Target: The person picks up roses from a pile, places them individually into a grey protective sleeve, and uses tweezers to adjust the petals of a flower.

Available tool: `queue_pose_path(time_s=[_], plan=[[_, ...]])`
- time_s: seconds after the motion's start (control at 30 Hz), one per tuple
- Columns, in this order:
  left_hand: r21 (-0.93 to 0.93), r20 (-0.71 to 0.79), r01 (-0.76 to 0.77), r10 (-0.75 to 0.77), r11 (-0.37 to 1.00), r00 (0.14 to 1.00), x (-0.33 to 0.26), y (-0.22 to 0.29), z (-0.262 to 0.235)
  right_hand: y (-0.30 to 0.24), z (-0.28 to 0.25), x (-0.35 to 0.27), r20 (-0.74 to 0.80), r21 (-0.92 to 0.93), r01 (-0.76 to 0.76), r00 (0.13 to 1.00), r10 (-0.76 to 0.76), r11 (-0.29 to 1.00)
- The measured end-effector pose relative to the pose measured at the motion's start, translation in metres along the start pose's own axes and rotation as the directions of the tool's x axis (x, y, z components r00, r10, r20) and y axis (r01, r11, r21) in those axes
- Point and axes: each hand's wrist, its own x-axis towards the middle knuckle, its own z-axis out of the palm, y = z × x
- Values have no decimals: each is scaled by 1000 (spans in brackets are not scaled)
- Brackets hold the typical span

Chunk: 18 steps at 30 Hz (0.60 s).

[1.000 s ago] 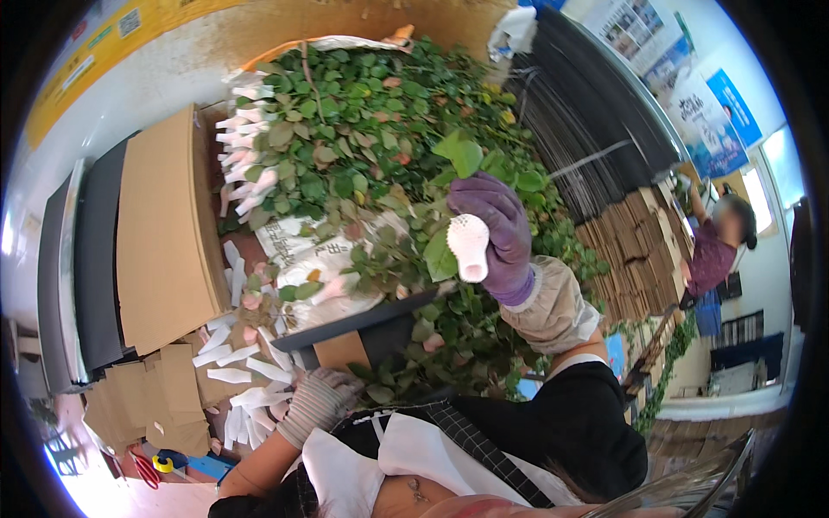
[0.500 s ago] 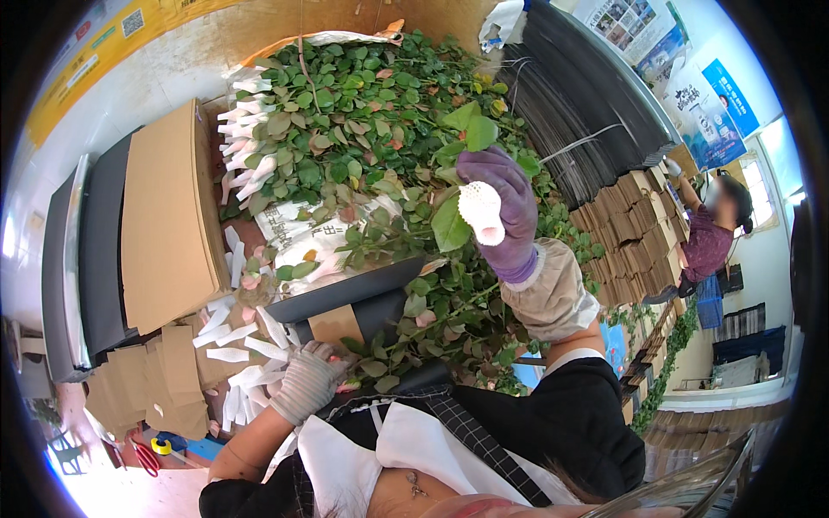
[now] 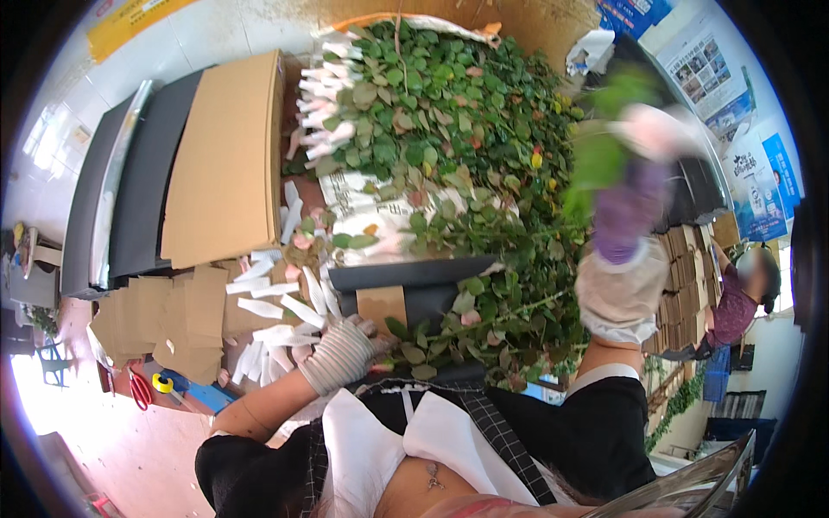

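My right hand (image 3: pixel 632 211), in a purple glove with a beige cuff, is raised at the right and smeared by motion. It grips a leafy rose; the rose's head in its white net sleeve (image 3: pixel 661 132) and the green leaves (image 3: pixel 598 164) are blurred. My left hand (image 3: pixel 338 356), in a grey striped glove, rests low at the bench's near side with curled fingers, beside leafy stems (image 3: pixel 416 352). What those fingers hold, if anything, is hidden. A black sheet with a brown cardboard piece (image 3: pixel 381 307) lies just beyond it.
White paper sleeves (image 3: pixel 259 309) lie scattered left of my left hand. Sleeved roses (image 3: pixel 449 112) form a large leafy pile at the back. Cardboard sheets (image 3: pixel 220 164) stand at the left; red scissors (image 3: pixel 140 387) and tape lie nearer. A person (image 3: pixel 741 293) works at the far right.
My right hand has swung up and to the right with the rose, away from the pile. My view has shifted, so the bench sits farther right. My left hand stays near the stems.
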Motion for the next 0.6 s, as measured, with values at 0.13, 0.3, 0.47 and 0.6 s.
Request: queue_pose_path(time_s=[0.13,0.3,0.47,0.6], plan=[[-73,-92,-14,7,997,996,5,-7,16,95,44,-50,569,-546,-111,678,465,830],[-12,11,-67,67,998,998,8,-17,29,175,81,-33,692,-633,-221,267,670,742],[-429,-37,13,-31,903,999,7,-24,78,301,117,41,254,-962,57,542,801,266],[-317,104,71,-40,946,994,-8,-29,125,342,155,80,-133,-904,-399,608,783,156]])
